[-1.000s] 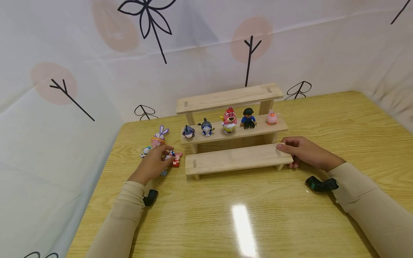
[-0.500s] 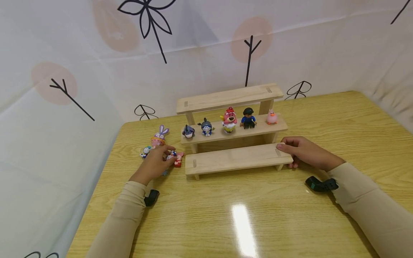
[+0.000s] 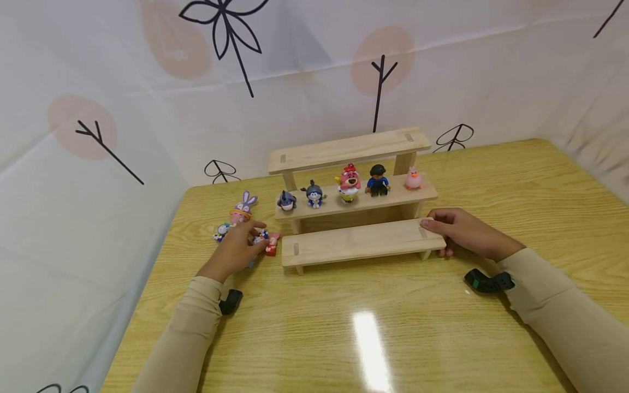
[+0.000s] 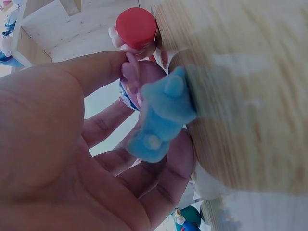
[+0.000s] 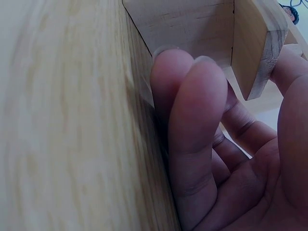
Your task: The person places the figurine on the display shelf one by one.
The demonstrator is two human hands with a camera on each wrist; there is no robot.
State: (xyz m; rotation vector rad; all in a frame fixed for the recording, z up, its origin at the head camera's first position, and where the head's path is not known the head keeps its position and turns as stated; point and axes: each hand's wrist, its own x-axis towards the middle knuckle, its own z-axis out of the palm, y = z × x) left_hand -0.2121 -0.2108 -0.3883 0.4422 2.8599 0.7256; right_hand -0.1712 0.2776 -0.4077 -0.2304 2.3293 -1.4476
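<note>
While the left hand curves, fingers apart, around a pale-blue animal figurine — grip unconfirmable — at 9 o'clock of the pale wooden step, the right hand grips its 3-o'clock end. A red-and-pink figurine sits slightly nearer the step than one second ago.

Shelf: pale tan; on it, pink bird; left, light-blue toy; behind, white cloth, black-and-peach plant pattern.
</note>
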